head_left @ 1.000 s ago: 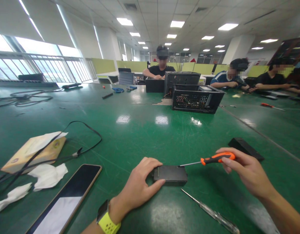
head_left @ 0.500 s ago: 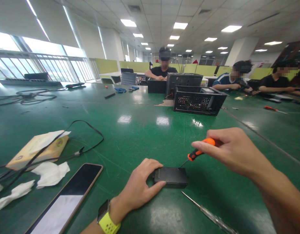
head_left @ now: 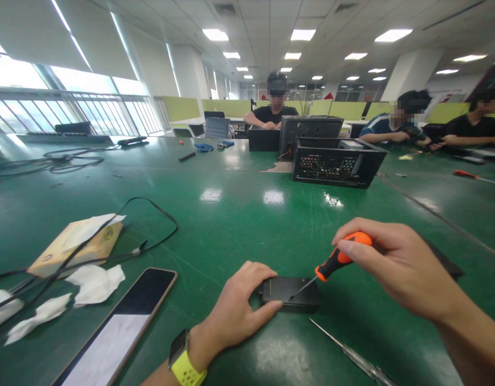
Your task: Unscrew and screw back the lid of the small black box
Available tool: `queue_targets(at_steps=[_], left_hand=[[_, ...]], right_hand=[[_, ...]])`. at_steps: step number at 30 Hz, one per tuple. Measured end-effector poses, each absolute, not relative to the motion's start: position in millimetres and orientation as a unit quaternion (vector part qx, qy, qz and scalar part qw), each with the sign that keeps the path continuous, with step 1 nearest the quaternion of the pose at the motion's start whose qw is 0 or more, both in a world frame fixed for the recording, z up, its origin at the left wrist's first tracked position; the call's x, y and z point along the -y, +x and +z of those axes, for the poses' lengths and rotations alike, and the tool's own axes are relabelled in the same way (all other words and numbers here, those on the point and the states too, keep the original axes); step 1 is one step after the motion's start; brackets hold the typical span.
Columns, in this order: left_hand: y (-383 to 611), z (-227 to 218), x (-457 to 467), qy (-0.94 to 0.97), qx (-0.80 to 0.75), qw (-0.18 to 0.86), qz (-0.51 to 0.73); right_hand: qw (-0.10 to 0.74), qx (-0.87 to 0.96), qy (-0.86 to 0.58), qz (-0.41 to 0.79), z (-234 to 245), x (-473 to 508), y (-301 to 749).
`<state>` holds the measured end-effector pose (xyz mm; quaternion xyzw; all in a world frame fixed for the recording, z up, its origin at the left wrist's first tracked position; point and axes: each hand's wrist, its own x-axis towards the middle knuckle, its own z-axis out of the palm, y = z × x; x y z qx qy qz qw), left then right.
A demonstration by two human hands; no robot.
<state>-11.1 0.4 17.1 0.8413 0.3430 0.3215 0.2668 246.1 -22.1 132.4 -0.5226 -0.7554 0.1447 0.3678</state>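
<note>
A small black rectangular box lies flat on the green table. My left hand grips its left end between thumb and fingers. In my right hand is a screwdriver with an orange and black handle, pinched between thumb and fingers. The screwdriver slants down to the left, and its tip meets the top of the box near the front edge, close to my left thumb. Whether a screw sits under the tip is too small to tell. A slim silver metal tool rests on the table in front of the box.
To the left lie a phone, crumpled tissues, a tissue pack and a black cable. Open black computer cases stand across the table, with a person behind. Other people sit at right, near another screwdriver.
My right hand has brought the screwdriver tip from the far edge of the box to a spot nearer its front. The left hand still holds the box. The view has shifted slightly.
</note>
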Motion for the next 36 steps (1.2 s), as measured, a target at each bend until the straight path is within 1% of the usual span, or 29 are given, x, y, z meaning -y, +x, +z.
queue_targets(at_steps=[3, 9, 14, 18, 21, 23, 26, 28, 30, 32, 34, 36], left_hand=[[-11, 18, 1, 0.843, -0.342, 0.266, 0.320], [-11, 19, 0, 0.844, -0.342, 0.264, 0.319], [-12, 18, 1, 0.847, -0.340, 0.260, 0.317], [-12, 18, 1, 0.848, -0.344, 0.256, 0.312], [-12, 18, 0, 0.850, -0.344, 0.253, 0.309], [-12, 18, 0, 0.851, -0.342, 0.248, 0.312], [-12, 19, -1, 0.852, -0.341, 0.237, 0.320], [-12, 19, -1, 0.852, -0.341, 0.230, 0.325], [-12, 18, -1, 0.853, -0.338, 0.225, 0.328], [-13, 18, -2, 0.855, -0.335, 0.221, 0.328], [-13, 16, -2, 0.856, -0.335, 0.216, 0.328], [-14, 15, -3, 0.856, -0.337, 0.211, 0.330]], right_hand=[[0.350, 0.768, -0.515, 0.153, 129, 21, 238], [0.342, 0.780, -0.506, 0.132, 130, 20, 238], [0.319, 0.823, -0.462, 0.088, 137, 31, 240], [0.300, 0.823, -0.482, 0.037, 141, 39, 238], [0.267, 0.824, -0.495, 0.069, 145, 40, 244], [0.268, 0.809, -0.511, 0.111, 143, 38, 256], [0.319, 0.739, -0.578, 0.133, 118, 34, 281], [0.323, 0.693, -0.630, 0.135, 86, 32, 300], [0.302, 0.675, -0.660, 0.128, 51, 31, 314], [0.262, 0.691, -0.659, 0.142, 24, 31, 322], [0.227, 0.715, -0.645, 0.146, 13, 31, 324], [0.219, 0.729, -0.635, 0.133, 19, 34, 319]])
